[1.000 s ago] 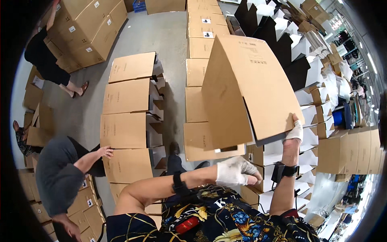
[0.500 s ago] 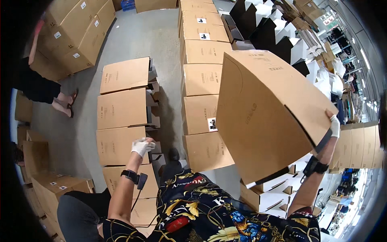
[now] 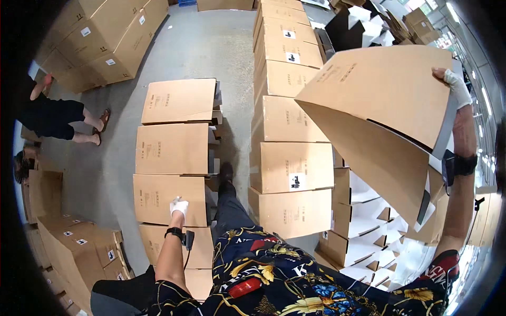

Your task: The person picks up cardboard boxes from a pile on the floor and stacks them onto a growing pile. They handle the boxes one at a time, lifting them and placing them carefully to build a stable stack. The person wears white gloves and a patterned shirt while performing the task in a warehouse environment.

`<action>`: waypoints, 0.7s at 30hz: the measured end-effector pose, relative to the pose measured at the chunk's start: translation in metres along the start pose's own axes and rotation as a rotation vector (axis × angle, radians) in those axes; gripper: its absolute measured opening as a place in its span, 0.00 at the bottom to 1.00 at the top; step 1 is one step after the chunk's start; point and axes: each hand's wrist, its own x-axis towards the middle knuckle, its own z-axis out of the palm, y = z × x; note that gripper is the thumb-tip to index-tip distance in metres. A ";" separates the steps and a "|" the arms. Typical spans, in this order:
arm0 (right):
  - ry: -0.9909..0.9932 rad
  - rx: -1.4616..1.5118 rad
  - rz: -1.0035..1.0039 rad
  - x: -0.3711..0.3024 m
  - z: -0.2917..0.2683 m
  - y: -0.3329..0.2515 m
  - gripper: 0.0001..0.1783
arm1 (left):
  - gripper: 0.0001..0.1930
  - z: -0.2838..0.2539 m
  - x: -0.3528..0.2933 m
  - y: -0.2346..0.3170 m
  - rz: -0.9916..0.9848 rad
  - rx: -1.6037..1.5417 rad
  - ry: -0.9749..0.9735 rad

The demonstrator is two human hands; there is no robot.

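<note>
My right hand [image 3: 456,87], in a white glove with bare fingertips, grips the edge of a large brown cardboard box [image 3: 387,87]. The box is raised and tilted off to my right, and its open end shows dark and white edges. My left hand [image 3: 179,205], gloved the same way, is over a brown box [image 3: 150,197] in the left row. Its fingers look curled, with nothing in them; whether it touches that box I cannot tell.
A second row of boxes [image 3: 295,166] runs along my right leg. White inserts with cardboard edges [image 3: 363,231] stand beyond it. Large boxes [image 3: 113,42] are stacked at the far left, near another person [image 3: 58,116]. More boxes [image 3: 79,247] stand at the near left.
The held box has swung up and right with my right hand, exposing more of the right row. My left hand has moved lower, over the left row. The other person has shifted slightly.
</note>
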 end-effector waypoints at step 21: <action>-0.582 0.439 -0.221 0.450 0.667 0.095 0.11 | 0.47 0.069 0.221 0.317 -0.105 1.217 0.213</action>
